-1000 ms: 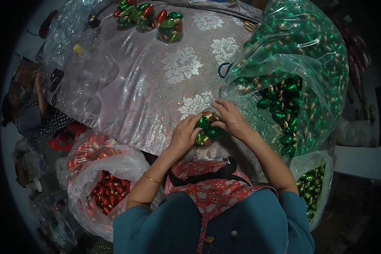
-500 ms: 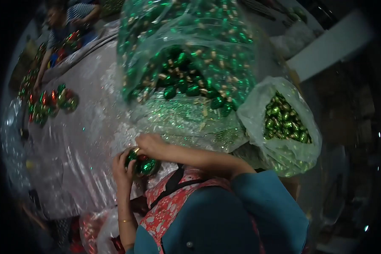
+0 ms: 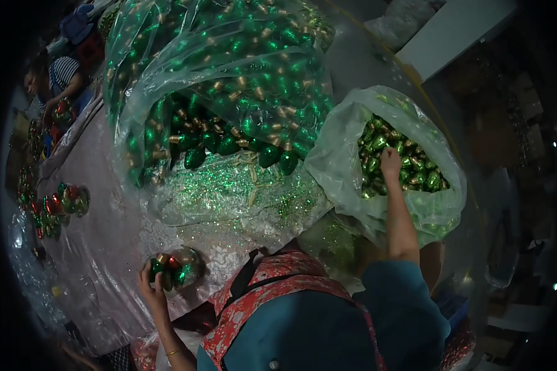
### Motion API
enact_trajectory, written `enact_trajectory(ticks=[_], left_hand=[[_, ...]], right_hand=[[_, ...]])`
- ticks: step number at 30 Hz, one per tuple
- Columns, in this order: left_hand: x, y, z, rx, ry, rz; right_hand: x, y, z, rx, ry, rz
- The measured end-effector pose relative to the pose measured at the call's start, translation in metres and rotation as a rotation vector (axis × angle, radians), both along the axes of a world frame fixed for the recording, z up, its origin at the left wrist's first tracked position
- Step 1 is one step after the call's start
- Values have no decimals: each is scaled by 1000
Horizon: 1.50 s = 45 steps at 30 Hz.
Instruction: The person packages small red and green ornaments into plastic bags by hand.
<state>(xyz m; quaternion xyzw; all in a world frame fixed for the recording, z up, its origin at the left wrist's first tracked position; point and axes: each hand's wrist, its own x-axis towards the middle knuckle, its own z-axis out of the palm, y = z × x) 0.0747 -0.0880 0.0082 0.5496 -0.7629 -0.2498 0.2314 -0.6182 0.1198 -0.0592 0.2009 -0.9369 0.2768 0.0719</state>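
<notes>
My left hand (image 3: 149,283) is closed round the side of a clear round pack (image 3: 194,264) at the table's near edge. Inside it sit shiny bulb-shaped ornaments (image 3: 171,272), green and red with gold caps. To the right, my right hand (image 3: 390,163) reaches into the mouth of a plastic bag (image 3: 340,145) and touches the light-green bulb ornaments (image 3: 418,174) heaped there. Its fingers are drawn together; whatever they grip is hidden. Dark-green bulb ornaments (image 3: 228,145) spill from the opening of a large clear bag (image 3: 216,77) ahead of me.
Green glitter (image 3: 229,191) is strewn on the plastic in front of the large bag. Finished-looking packs of red and green ornaments (image 3: 62,204) stand at the table's left. A person in a striped sleeve (image 3: 65,69) works at the far left. A white board (image 3: 455,37) juts in at far right.
My right hand has left the clear pack and swung right into the bag of light-green ornaments. The left hand still holds the pack. The whole view has shifted.
</notes>
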Motion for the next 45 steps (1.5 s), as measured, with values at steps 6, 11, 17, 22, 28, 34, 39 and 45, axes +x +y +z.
enact_trajectory(ticks=[6, 11, 17, 22, 28, 34, 39, 45], left_hand=[[2, 18, 12, 12, -117, 106], [-17, 8, 10, 39, -128, 108], [-12, 10, 12, 21, -154, 137], [-11, 11, 14, 17, -141, 118], [-15, 10, 12, -51, -198, 115], [-13, 8, 6, -107, -226, 108], [-10, 12, 3, -101, -196, 126], [-10, 12, -7, -164, -127, 179]], right_hand=[[-63, 4, -53, 307, 7, 244], [-109, -18, -68, -95, -830, -190], [-120, -30, -71, 786, -26, 138], [-118, -46, -55, 1118, 294, 160], [-130, -29, -77, 1043, 401, 322], [-108, -9, -70, 396, -259, 32], [68, -63, 66, -807, -859, 269], [383, -188, 131, -315, -953, 1344]])
